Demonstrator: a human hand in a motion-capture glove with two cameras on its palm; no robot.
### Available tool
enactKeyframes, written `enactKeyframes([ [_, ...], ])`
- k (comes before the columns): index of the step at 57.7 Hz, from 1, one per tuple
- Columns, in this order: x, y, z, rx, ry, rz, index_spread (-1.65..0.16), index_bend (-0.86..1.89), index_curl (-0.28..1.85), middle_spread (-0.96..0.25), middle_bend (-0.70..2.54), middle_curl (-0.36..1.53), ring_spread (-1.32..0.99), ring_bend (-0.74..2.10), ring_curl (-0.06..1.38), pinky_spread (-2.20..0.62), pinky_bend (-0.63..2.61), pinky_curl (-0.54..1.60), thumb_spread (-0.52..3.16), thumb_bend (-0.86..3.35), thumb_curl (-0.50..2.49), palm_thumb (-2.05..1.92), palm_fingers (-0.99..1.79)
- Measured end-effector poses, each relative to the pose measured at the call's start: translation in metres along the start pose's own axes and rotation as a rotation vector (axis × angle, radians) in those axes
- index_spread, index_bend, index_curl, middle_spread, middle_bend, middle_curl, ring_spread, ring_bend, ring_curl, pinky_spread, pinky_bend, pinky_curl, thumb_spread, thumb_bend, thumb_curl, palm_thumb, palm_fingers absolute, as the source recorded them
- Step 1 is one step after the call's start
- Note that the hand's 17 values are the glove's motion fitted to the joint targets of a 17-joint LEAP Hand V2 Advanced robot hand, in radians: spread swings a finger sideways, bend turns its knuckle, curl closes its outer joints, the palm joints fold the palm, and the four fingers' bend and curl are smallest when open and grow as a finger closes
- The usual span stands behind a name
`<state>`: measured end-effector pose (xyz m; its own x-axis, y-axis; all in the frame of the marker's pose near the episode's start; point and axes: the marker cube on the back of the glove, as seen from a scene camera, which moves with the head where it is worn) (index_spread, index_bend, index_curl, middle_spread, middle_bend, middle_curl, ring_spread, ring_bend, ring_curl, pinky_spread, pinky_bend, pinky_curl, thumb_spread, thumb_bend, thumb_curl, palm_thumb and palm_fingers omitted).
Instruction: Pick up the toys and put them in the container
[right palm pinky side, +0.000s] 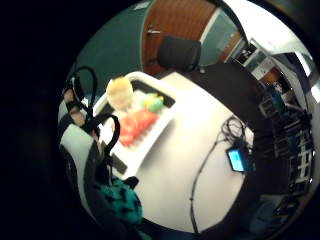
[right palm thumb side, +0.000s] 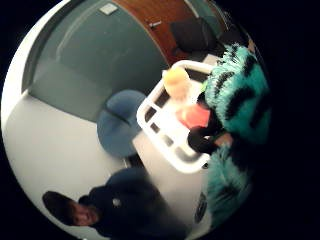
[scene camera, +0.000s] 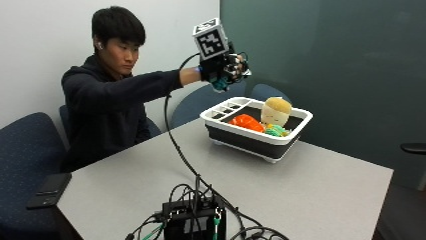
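The hand (scene camera: 223, 70) is raised above and just to one side of the container (scene camera: 293, 141), fingers curled round a teal toy with black stripes (right palm thumb side: 239, 95); I judge it is held high to clear the rim before the drop. In the outside view only a scrap of teal shows beneath the glove. The container stands on the tabletop (scene camera: 319, 190), white-rimmed with dark walls. Inside it lie an orange toy (scene camera: 245, 122), a pale doll-like toy with a yellow top (scene camera: 275, 111) leaning upright, and a green toy (scene camera: 274, 131) beside it. I see no toys left on the tabletop, so this looks like the last carry.
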<state>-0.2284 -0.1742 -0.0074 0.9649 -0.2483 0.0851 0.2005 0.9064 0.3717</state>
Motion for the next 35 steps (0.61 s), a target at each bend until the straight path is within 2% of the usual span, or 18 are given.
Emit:
enactKeyframes([
  [6,-0.019,-0.026,0.033,0.033,-0.092,0.09,-0.19,0.13,-0.02,-0.25,1.06,0.91,-0.3,1.51,0.66,-0.37,1.4,0.53,1.33,0.11,0.61,0.53,0.96],
  [11,-0.043,-0.037,0.067,-0.029,-0.227,0.201,-0.18,0.1,-0.01,-0.26,1.01,0.91,-0.29,1.48,0.65,-0.37,1.41,0.53,1.43,0.07,0.54,0.43,0.83],
  [15,-0.037,-0.043,0.085,-0.148,-0.357,0.28,-0.17,0.06,0.0,-0.22,0.73,0.83,-0.27,1.43,0.63,-0.37,1.47,0.54,1.47,0.02,0.48,0.31,0.45],
  [17,-0.029,-0.046,0.089,-0.179,-0.398,0.305,-0.16,0.14,0.05,-0.17,0.5,0.78,-0.25,1.31,0.61,-0.32,1.5,0.55,1.46,-0.02,0.44,0.23,0.0],
  [19,-0.021,-0.048,0.091,-0.178,-0.409,0.314,-0.15,0.21,0.09,-0.13,0.36,0.71,-0.2,1.13,0.57,-0.26,1.5,0.55,1.46,-0.04,0.42,0.18,-0.25],
  [20,-0.019,-0.049,0.091,-0.17,-0.408,0.316,-0.14,0.23,0.1,-0.11,0.32,0.69,-0.18,1.04,0.54,-0.24,1.48,0.52,1.45,-0.05,0.41,0.15,-0.29],
  [25,-0.013,-0.046,0.082,-0.132,-0.361,0.307,-0.14,0.22,0.14,-0.05,0.19,0.6,-0.11,0.75,0.4,-0.14,1.36,0.44,1.45,-0.03,0.37,0.08,-0.3],
  [35,0.009,-0.025,0.042,-0.095,-0.246,0.263,-0.14,0.18,0.21,0.01,0.14,0.51,-0.04,0.54,0.3,-0.06,1.2,0.37,1.45,-0.01,0.33,0.03,-0.19],
])
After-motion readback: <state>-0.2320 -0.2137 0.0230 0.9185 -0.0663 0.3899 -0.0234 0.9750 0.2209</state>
